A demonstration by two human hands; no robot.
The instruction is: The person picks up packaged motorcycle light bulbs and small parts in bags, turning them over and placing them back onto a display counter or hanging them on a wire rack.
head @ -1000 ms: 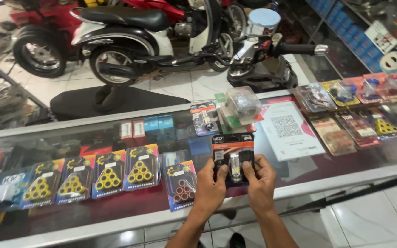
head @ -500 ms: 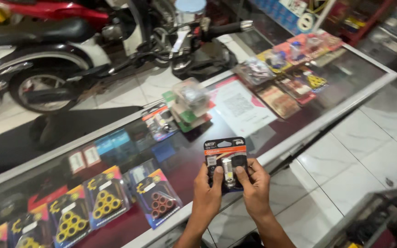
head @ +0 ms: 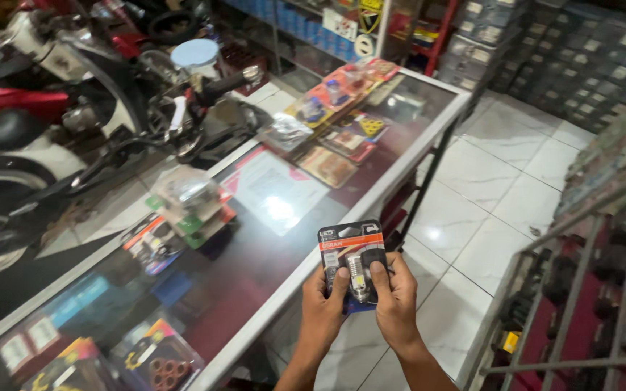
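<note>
Black-and-orange card backs the blister pack (head: 353, 262) that both hands hold up at about 6 o'clock in the view, just past the front edge of the glass counter (head: 371, 195) and over the white tiled floor (head: 487, 195). Under its clear bubble sits a small bulb, upright. The left hand (head: 323, 308) grips the pack's left edge, thumb pressed on the front and fingers curled behind; the right hand (head: 394, 300) does the same on the right edge, its thumb lying against the bubble. Both hands are closed in a pinch on the pack, and their thumbs come near each other at its lower middle. On the counter at 10 o'clock from the pack, a clear plastic box (head: 185, 190) rests on a stack of green and red packets, with another blister card (head: 152, 242) just beside it at 9 o'clock. A white sheet (head: 275, 190) lies flat at 11 o'clock, and coloured packets (head: 331, 119) spread toward the counter's far end at 12 o'clock. Beyond the counter, at 10 o'clock, stands a motorcycle (head: 52, 137). A metal rack (head: 588, 289) fills the 3 o'clock side.
</note>
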